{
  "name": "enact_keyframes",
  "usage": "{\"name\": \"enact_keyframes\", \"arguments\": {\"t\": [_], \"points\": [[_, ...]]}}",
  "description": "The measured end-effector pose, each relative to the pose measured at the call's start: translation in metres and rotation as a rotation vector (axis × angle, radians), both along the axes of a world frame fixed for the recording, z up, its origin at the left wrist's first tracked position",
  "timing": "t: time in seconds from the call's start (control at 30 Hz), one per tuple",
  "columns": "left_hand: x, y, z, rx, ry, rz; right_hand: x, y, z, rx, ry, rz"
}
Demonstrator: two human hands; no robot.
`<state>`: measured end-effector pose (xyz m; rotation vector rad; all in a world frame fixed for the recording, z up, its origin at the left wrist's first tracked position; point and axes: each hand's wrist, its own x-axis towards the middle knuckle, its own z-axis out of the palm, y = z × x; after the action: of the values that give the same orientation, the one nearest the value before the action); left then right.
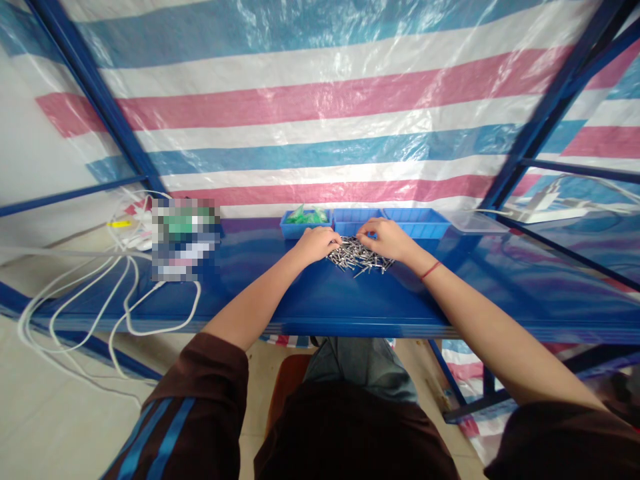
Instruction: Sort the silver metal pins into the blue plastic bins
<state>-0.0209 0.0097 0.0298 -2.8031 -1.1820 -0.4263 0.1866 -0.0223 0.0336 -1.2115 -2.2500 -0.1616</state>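
On the blue table (320, 293), both hands rest on a pile of small metal pins (359, 256): left hand (317, 243) and right hand (385, 239) with fingers curled; whether they grip any pins cannot be told.

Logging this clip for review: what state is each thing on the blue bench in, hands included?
Left hand: curled, resting at the pile's left edge.
Right hand: fingers bent, on the pile's right side.
Metal pins: loose heap on the bench.
Left blue bin: holds green pieces.
Middle blue bin: contents cannot be seen.
Clear tray: flat on bench.
White cable: hanging off the edge.
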Motion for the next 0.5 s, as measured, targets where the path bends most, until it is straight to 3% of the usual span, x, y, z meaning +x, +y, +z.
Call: {"name": "enact_keyframes", "arguments": {"t": [0.17,0.5], "points": [[0.001,0.006,-0.003,-0.050,-0.083,-0.013,0.000,-0.001,0.000,-0.003,-0.010,0.007],[0.000,0.012,-0.003,-0.156,-0.428,-0.084,-0.001,0.001,-0.004,-0.048,-0.005,0.043]]}}
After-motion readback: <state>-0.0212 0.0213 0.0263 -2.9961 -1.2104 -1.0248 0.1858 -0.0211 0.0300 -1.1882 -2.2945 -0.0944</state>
